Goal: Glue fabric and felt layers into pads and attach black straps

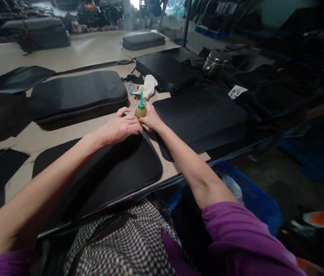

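Observation:
My right hand (152, 118) is closed around a small squeeze bottle (140, 111) with yellowish-brown contents and a green nozzle pointing up. Just left of it, my left hand (124, 125) has its fingers bent over the far edge of a black rounded panel (116, 165), which lies in front of me. The thumb side of this hand is partly hidden, and the panel's edge looks slightly raised under the fingers. Both hands are close together, near the panel's far right corner.
To the left is a stack of black panels (78, 92); more black panels (199, 119) lie to the right. A whitish cloth bundle (149, 86) sits behind the bottle. Farther back stands a metal canister (216, 64). Below the table edge is a blue crate (254, 191).

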A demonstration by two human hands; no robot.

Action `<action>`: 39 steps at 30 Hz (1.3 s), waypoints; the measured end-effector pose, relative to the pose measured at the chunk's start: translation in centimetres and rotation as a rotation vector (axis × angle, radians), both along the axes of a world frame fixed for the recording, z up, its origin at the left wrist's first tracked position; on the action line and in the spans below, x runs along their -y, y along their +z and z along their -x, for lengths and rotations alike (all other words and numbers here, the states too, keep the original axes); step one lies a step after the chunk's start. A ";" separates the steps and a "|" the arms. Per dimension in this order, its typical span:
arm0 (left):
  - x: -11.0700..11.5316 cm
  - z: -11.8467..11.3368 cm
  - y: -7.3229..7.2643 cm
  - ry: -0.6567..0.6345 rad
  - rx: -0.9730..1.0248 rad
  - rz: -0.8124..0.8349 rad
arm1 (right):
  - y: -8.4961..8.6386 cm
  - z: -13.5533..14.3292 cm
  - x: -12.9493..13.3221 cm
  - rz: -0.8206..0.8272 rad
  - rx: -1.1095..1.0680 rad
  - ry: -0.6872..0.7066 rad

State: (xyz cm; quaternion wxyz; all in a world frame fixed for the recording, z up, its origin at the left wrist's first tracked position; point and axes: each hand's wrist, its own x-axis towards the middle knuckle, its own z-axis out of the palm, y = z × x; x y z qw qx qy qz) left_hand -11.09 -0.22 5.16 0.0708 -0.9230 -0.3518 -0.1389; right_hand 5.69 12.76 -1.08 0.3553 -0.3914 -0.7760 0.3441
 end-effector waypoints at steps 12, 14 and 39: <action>2.5 -0.6 1.0 0.163 0.254 0.013 | 2.6 -6.3 12.6 0.286 -0.128 0.348; 3.6 1.1 1.0 0.259 0.387 0.030 | 2.1 -5.9 12.8 0.358 -0.191 0.328; 20.0 23.5 -2.4 0.932 0.721 0.644 | -0.2 -7.0 13.1 0.659 -0.433 0.108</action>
